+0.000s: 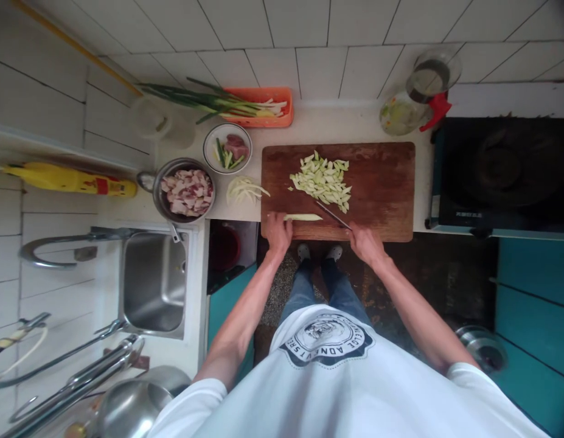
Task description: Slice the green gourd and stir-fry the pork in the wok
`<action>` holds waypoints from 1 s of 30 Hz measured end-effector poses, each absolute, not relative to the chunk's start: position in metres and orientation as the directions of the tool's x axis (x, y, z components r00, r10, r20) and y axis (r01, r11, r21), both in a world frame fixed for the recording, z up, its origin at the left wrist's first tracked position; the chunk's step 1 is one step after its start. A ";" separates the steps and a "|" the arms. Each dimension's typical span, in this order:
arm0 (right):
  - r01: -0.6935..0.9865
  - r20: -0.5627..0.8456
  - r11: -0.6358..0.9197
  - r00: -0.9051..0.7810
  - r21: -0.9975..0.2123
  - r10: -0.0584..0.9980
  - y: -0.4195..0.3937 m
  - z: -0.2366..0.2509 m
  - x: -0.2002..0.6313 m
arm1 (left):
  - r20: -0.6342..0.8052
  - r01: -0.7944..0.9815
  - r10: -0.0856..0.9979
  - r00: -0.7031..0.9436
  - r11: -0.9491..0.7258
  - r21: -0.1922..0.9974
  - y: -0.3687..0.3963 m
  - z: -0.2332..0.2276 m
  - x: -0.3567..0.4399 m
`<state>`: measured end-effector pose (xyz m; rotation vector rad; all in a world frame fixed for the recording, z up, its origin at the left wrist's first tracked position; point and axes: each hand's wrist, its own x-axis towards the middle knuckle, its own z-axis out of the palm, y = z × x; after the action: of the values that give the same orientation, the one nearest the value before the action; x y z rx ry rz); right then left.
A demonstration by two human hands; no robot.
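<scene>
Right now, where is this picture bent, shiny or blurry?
Head view: lines between the wall tiles fan outward; glare brightens the sink and lower-left metal vessel; the stove is murky; the lower-right round vessel looks smeared; the knife shows fairly clearly.

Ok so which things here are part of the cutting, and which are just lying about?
Part of the cutting:
pale green strip, held at one end by the left hand
knife, in the right hand
wooden board
cut green pieces, on the board

Seemingly just lying about:
orange basket
steel pot with meat pieces
yellow bottle
</scene>
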<state>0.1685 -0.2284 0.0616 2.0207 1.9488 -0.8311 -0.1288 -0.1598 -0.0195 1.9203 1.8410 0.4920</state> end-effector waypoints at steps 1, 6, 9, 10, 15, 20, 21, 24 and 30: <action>0.973 -0.563 -0.118 -0.015 -0.198 0.827 -0.234 0.064 0.156 | -0.038 0.824 0.976 0.213 -0.159 0.544 -0.163 -0.021 -0.121; 0.978 -0.639 -0.137 0.005 -0.156 0.769 -0.244 0.069 0.118 | -0.080 0.757 0.843 0.531 -0.431 0.492 -0.167 -0.032 -0.089; 0.977 -0.632 -0.145 0.014 -0.156 0.775 -0.246 0.070 0.114 | -0.087 0.770 0.840 0.536 -0.444 0.457 -0.165 -0.038 -0.088; 0.978 -0.629 -0.146 0.019 -0.152 0.778 -0.247 0.070 0.115 | -0.086 0.768 0.838 0.540 -0.448 0.458 -0.165 -0.039 -0.090; 0.981 -0.641 -0.147 0.031 -0.128 0.767 -0.249 0.072 0.121 | -0.053 0.770 0.836 0.547 -0.477 0.424 -0.165 -0.043 -0.093; 0.983 -0.646 -0.143 0.038 -0.112 0.763 -0.249 0.075 0.125 | -0.032 0.772 0.845 0.533 -0.471 0.427 -0.164 -0.046 -0.090; 0.984 -0.647 -0.143 0.039 -0.110 0.762 -0.249 0.075 0.125 | -0.030 0.772 0.848 0.529 -0.466 0.432 -0.164 -0.046 -0.090; 0.983 -0.652 -0.146 0.040 -0.110 0.757 -0.247 0.069 0.125 | -0.035 0.769 0.852 0.523 -0.454 0.450 -0.164 -0.047 -0.089; 0.978 -0.641 -0.164 0.044 -0.129 0.766 -0.235 0.051 0.118 | -0.018 0.752 0.850 0.526 -0.455 0.477 -0.163 -0.047 -0.093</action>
<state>0.1175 -0.2347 0.0512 1.9847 1.7627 -0.8537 -0.0927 -0.1625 -0.0471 2.3397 1.3109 0.3110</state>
